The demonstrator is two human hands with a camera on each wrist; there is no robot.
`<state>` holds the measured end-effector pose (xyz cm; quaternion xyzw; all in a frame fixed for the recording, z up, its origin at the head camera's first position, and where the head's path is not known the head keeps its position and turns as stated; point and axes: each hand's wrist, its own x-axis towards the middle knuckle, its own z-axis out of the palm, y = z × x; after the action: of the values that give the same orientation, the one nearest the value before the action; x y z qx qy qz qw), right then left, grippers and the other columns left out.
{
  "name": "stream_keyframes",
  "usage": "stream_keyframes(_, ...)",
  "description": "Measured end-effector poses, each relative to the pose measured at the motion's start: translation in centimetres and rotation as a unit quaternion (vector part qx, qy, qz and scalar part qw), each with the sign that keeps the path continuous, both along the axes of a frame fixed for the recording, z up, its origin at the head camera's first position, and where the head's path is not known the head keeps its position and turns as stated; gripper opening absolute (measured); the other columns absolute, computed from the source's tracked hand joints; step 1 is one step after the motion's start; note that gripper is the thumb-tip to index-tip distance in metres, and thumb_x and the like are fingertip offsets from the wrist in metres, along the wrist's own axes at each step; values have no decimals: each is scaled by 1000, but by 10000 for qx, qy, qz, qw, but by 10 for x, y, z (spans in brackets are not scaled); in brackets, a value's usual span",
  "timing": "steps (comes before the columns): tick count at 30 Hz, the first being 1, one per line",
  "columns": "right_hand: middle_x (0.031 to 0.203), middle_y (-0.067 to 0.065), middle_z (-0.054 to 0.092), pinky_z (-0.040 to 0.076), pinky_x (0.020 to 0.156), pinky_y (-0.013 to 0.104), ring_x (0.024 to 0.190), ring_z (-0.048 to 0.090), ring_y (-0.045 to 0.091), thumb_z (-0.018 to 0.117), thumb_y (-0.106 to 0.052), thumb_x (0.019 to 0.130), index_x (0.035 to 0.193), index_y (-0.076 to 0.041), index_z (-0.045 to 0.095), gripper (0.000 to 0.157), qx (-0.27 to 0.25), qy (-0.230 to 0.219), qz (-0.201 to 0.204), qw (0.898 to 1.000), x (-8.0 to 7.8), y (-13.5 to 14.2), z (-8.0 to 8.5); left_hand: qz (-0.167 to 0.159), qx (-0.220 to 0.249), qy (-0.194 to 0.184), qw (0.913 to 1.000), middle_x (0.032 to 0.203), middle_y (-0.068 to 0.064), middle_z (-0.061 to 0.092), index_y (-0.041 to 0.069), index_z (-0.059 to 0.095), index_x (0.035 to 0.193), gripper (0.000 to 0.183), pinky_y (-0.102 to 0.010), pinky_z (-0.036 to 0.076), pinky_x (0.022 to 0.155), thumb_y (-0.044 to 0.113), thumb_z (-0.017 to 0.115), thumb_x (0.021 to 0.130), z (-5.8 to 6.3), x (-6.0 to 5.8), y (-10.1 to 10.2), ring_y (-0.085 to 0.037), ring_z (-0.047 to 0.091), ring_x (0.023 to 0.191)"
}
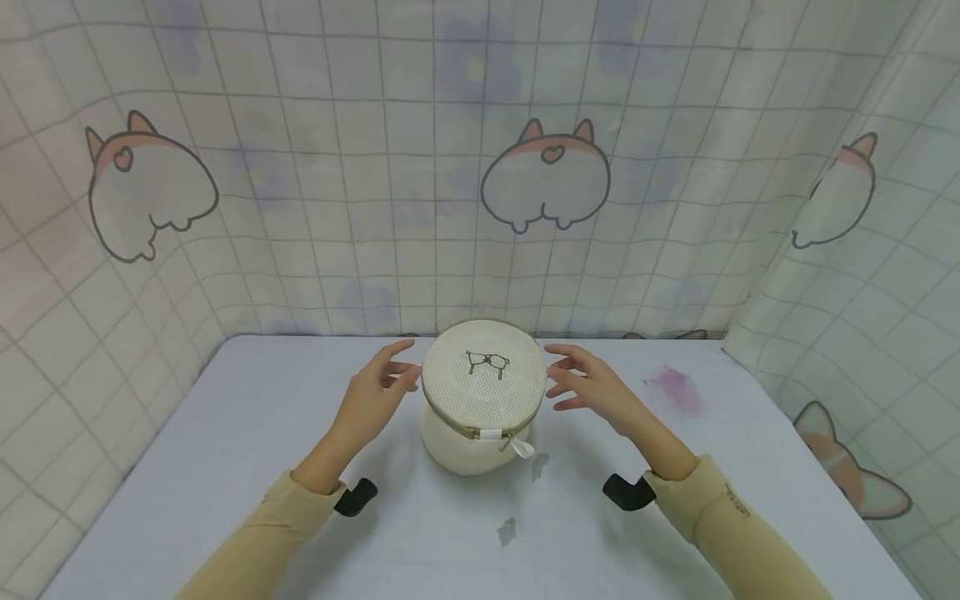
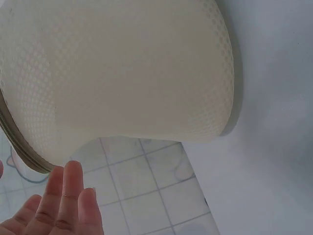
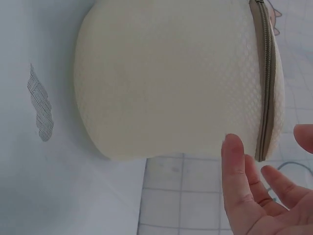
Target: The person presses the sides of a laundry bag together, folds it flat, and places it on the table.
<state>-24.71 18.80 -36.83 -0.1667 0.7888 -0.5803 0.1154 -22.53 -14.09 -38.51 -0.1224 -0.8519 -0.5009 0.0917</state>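
A cream mesh laundry bag [image 1: 483, 375], drum-shaped, stands on the white table. Its round top faces up, with a pair of glasses drawn on it. A zipper [image 3: 265, 83] runs around the rim, and a white pull tab [image 1: 522, 448] hangs at the front. To the left of the rim is my left hand [image 1: 378, 392], its fingers loosely bent and holding nothing. My right hand [image 1: 592, 387] mirrors it on the right side, fingers spread and relaxed. Both sets of fingertips are very close to the bag; whether they touch it I cannot tell. What the bag contains is hidden.
The white table [image 1: 247, 417] has a pink stain [image 1: 675, 390] at the right and grey patches [image 1: 507, 531] near the front. A checked curtain [image 1: 352, 208] with cartoon animals encloses the back and sides. Black straps [image 1: 628, 492] show at both wrists.
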Motion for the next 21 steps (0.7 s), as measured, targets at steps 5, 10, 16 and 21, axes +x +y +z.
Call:
stream_keyframes(5,114,19,46,52,79,41,101,57,40,54,-23,96,141,-5,33,53,-82,-248,52,9996,-2,-2,0,-72,267,-295,9992,108,-4,64,26,43,137,47,-34,51,69,41,54,93,0,-2,3,-16,62,86)
stream_keyframes(10,119,19,44,52,78,41,99,58,35,58,-23,93,141,-9,34,56,-168,-409,9,9990,-2,-6,2,-107,452,-549,9974,111,-5,63,26,42,136,47,-34,52,70,38,55,93,-2,-3,7,-17,62,86)
stream_keyframes(16,129,19,38,52,78,41,96,59,30,64,-20,89,144,-12,30,65,-242,-626,-45,9977,-4,-10,2,-161,583,-732,9955,118,-7,58,26,40,137,49,-36,53,72,38,56,92,-3,-5,11,-19,63,85)
stream_keyframes(21,136,19,31,51,80,42,100,57,28,64,-13,88,146,-13,28,68,-510,-775,47,9957,-8,-11,-2,-197,769,-817,9935,119,-7,55,27,39,138,50,-35,54,71,37,57,92,-4,-8,14,-22,62,84)
